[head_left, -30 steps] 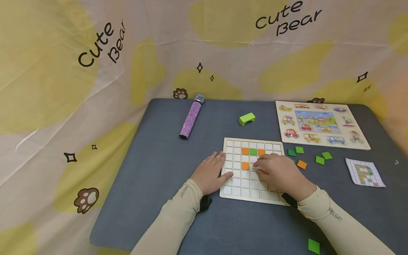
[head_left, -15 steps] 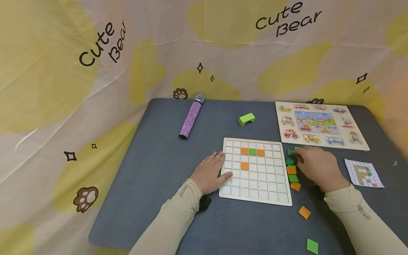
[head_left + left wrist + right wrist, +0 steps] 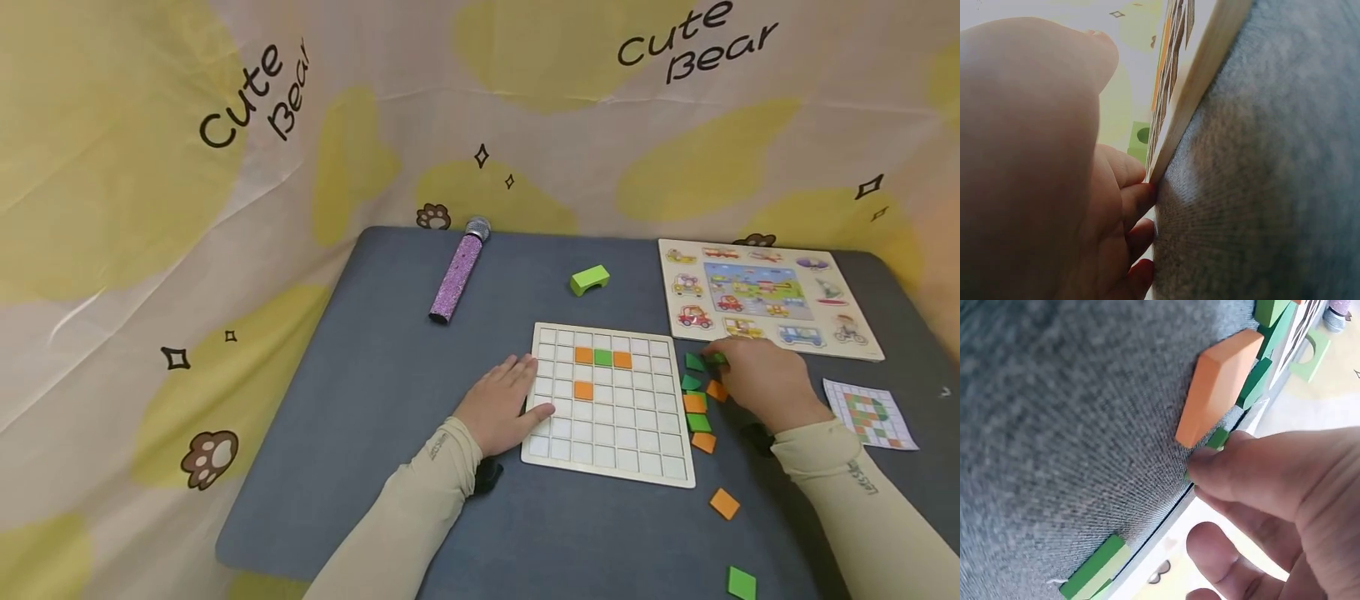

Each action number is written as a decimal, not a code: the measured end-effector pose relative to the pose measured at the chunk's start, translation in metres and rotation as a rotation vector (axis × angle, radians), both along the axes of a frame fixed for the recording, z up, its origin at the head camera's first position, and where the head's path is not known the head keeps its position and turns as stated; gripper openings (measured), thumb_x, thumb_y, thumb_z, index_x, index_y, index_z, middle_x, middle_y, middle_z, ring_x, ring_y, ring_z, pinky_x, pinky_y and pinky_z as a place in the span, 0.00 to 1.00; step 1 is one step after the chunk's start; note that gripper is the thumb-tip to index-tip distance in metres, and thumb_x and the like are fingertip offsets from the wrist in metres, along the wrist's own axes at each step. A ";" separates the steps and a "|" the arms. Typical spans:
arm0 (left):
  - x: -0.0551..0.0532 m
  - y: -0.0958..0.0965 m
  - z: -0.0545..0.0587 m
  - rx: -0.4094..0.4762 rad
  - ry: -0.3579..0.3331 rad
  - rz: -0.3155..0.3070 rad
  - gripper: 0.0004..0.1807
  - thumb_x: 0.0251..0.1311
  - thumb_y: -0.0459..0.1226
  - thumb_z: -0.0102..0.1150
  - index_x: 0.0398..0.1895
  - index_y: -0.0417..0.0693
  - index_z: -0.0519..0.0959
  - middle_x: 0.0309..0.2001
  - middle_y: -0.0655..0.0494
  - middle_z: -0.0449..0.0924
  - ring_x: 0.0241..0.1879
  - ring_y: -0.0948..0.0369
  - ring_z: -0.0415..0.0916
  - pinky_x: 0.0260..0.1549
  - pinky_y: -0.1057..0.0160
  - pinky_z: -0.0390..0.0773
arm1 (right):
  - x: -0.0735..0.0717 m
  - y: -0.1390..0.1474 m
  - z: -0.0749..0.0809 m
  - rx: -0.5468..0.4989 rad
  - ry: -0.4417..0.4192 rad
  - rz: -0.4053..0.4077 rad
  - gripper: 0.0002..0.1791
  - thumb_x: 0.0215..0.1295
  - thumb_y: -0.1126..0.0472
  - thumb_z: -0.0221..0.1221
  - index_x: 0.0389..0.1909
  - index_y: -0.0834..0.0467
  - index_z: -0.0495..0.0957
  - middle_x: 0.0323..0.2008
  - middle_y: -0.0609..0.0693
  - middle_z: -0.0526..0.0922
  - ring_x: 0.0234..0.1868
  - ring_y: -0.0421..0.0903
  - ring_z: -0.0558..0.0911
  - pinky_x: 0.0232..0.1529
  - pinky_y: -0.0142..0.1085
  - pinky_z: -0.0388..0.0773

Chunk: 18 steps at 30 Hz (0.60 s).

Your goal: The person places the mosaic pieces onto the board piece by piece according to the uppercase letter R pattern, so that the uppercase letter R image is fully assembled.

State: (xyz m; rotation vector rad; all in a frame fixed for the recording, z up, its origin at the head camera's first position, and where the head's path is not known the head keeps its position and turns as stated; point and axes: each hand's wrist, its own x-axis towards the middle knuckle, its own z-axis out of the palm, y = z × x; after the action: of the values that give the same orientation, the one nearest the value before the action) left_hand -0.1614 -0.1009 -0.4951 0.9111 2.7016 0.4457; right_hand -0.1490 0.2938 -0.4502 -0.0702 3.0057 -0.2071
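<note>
Grey desk [image 3: 352, 375], bear-print cloth [image 3: 555, 67]: a green tile [image 3: 717, 359] between fingertips

A person's right hand [image 3: 767, 383] pinches the green tile to the right of the grid board [image 3: 602, 434], near the puzzle board [image 3: 816, 287]. The left hand [image 3: 495, 406] lies with fingers extended against the grid board's left edge, thumb over its rim. Picking up a tile appears to be the step in hand; the next move likely calls for a lift clear of the orange tile [image 3: 717, 391] nearby. Fingers mostly hide the green tile, so its direction and long axis cannot be told.
</note>
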 end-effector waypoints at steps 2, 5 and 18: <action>0.000 0.000 0.002 -0.004 -0.005 0.002 0.45 0.81 0.63 0.40 0.86 0.42 0.53 0.85 0.50 0.50 0.84 0.51 0.46 0.82 0.53 0.49 | -0.001 0.000 0.001 0.001 -0.018 -0.003 0.18 0.68 0.69 0.65 0.57 0.63 0.86 0.47 0.68 0.87 0.30 0.53 0.78 0.19 0.41 0.73; 0.001 0.000 0.004 -0.013 -0.010 0.005 0.45 0.81 0.63 0.40 0.86 0.42 0.52 0.85 0.50 0.50 0.84 0.51 0.46 0.82 0.53 0.49 | -0.002 -0.003 0.004 -0.009 -0.044 -0.010 0.16 0.68 0.66 0.66 0.55 0.65 0.86 0.39 0.62 0.87 0.27 0.50 0.76 0.19 0.40 0.71; 0.000 0.002 0.000 -0.022 -0.003 0.012 0.45 0.81 0.64 0.40 0.87 0.42 0.52 0.85 0.51 0.50 0.84 0.51 0.46 0.82 0.53 0.49 | -0.004 -0.095 0.020 -0.109 0.155 0.308 0.06 0.62 0.62 0.74 0.40 0.55 0.92 0.42 0.52 0.90 0.39 0.51 0.88 0.31 0.48 0.86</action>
State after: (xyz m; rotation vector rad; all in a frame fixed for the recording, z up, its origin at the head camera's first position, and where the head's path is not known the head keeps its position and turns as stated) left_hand -0.1618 -0.0984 -0.4949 0.8876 2.7054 0.4187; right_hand -0.1526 0.1989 -0.4307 -0.5803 3.0779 -0.3465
